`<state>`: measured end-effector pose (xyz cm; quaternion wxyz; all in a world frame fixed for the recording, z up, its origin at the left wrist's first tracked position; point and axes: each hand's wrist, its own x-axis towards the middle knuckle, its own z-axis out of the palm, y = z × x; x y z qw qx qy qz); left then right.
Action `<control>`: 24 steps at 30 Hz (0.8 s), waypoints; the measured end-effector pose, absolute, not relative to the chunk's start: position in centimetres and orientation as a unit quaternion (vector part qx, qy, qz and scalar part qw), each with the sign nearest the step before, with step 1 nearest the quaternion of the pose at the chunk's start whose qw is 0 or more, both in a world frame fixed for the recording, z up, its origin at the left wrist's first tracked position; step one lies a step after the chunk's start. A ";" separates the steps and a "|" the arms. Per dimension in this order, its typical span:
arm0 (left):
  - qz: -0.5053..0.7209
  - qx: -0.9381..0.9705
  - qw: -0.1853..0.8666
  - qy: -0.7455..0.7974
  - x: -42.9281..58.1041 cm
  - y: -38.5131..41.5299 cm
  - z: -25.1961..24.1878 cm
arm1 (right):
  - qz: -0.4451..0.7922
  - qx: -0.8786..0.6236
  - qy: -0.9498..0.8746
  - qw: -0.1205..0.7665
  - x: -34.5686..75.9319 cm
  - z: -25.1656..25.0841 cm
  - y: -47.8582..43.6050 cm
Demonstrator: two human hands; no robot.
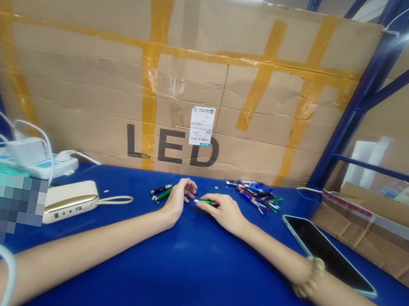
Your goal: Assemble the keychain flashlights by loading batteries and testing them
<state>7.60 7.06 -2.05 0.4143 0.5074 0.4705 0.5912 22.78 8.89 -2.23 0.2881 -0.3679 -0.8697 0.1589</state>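
My right hand (pixel 223 213) is shut on a green pen (pixel 206 202), pinching it between thumb and fingers just above the blue tabletop (pixel 184 286). My left hand (pixel 179 201) rests on the table with its fingers loosely together, holding nothing. Its fingertips sit close to the end of the green pen. To its left lie a black pen (pixel 161 188) and another green pen (pixel 162 195). A heap of several pens in mixed colours (pixel 254 196) lies beyond my right hand.
A black-screened smartphone (pixel 329 254) lies to the right, and a white-and-gold power bank (pixel 71 201) to the left. Behind it stands a power strip (pixel 29 159) with a white adapter and cables. A taped cardboard panel (pixel 84 74) stands at the back within blue shelving.
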 end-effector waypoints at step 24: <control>0.571 0.531 0.406 0.476 7.3 7.6 -2.6 | 0.202 -0.349 -0.874 0.270 22.8 -2.5 9.3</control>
